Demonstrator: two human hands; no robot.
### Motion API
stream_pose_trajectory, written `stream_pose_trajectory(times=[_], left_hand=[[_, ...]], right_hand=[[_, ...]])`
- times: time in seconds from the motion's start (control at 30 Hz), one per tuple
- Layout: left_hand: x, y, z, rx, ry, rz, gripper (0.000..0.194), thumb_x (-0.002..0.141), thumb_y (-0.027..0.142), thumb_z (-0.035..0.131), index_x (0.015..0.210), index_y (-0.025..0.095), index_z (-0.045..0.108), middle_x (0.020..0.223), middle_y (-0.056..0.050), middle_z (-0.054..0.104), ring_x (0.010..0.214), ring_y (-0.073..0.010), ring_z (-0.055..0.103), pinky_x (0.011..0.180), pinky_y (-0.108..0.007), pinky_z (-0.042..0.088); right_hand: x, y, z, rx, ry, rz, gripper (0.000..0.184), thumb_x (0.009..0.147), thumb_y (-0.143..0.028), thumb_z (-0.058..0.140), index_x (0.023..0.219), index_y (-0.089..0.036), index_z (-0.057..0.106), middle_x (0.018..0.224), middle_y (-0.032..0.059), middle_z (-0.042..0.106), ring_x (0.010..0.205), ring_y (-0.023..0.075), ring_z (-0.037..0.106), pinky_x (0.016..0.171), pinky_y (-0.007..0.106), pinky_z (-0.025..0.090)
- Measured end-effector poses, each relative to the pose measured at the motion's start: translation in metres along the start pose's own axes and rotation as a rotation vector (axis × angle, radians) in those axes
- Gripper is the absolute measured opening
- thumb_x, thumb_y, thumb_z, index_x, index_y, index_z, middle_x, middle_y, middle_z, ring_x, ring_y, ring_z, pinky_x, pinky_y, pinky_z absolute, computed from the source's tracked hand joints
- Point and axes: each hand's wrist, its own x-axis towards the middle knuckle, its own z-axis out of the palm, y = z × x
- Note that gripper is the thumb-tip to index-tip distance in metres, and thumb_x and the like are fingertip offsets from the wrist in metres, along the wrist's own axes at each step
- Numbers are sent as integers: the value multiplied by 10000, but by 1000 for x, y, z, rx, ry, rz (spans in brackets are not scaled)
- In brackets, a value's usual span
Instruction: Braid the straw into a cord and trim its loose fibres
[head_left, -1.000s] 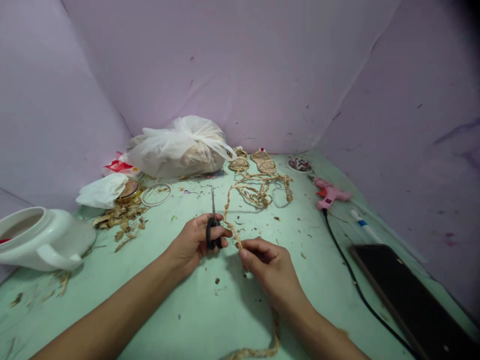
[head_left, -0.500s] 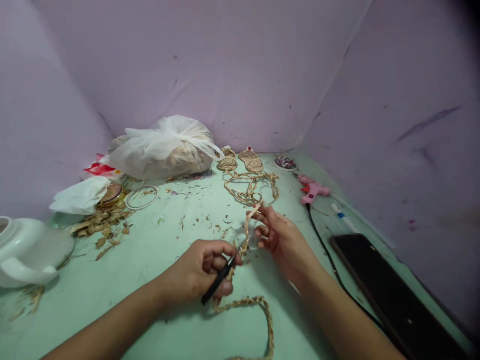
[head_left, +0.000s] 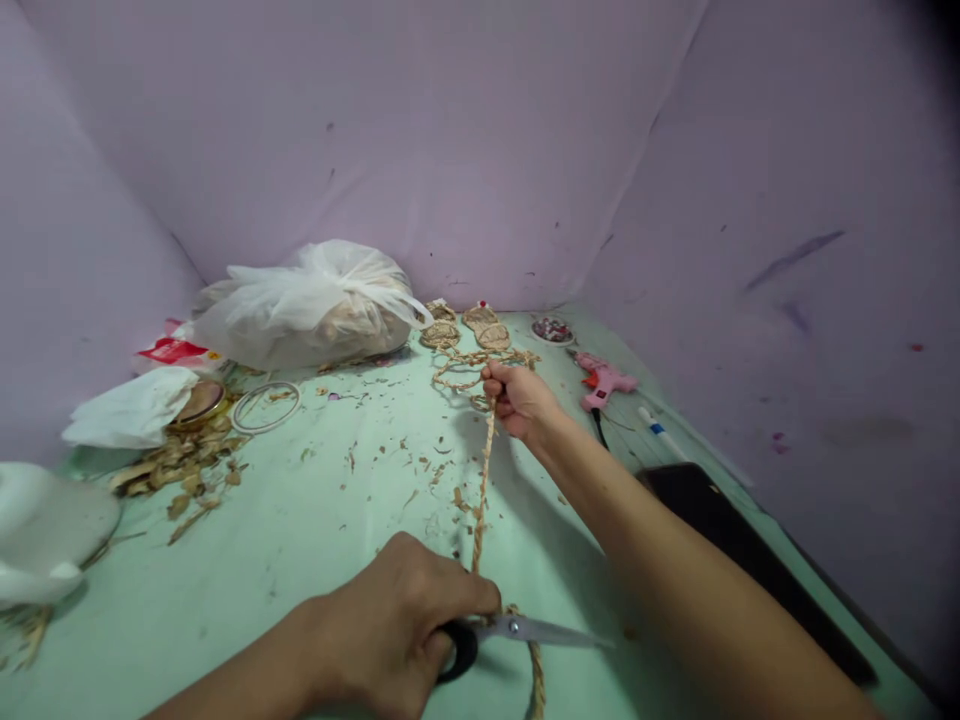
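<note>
My left hand (head_left: 397, 625) is closed around the black handle of a pair of scissors (head_left: 525, 628), whose metal blades point right. A braided fibre rope (head_left: 484, 490) also runs to that hand, and a further length of it shows beneath the scissors. Farther off, my right hand (head_left: 517, 398) grips the rope between closed fingers, so the stretch between the hands is taut. Just beyond the right hand lies a loose tangle of similar thin braid (head_left: 457, 378). Behind the tangle are small woven slipper shapes (head_left: 491, 335), one with a red bead.
A tied white plastic bag (head_left: 300, 310) stands at the back left. Dried scraps (head_left: 180, 455), a ring (head_left: 266, 408) and a white pot-like object (head_left: 52, 535) lie left. At right are a pink glue gun (head_left: 606, 380), a dish of beads (head_left: 553, 331) and a dark phone-like slab (head_left: 750, 560).
My right hand has moved away from me along the rope. The left hand has come nearer with the scissors, which have swung to point right. The rope between them is now stretched straight.
</note>
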Motion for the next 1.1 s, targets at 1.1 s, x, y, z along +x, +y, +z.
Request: stream_pose_trajectory(times=[1.1], left_hand=[[5, -15, 22, -164, 366, -45, 155, 648, 113, 421, 782, 185, 451, 623, 25, 492, 537, -101, 444, 539, -222, 352]], right_hand=[[-70, 78, -10, -17, -187, 145, 384, 380, -133, 780, 670, -132, 528, 483, -34, 567, 403, 69, 491, 435, 196, 378]])
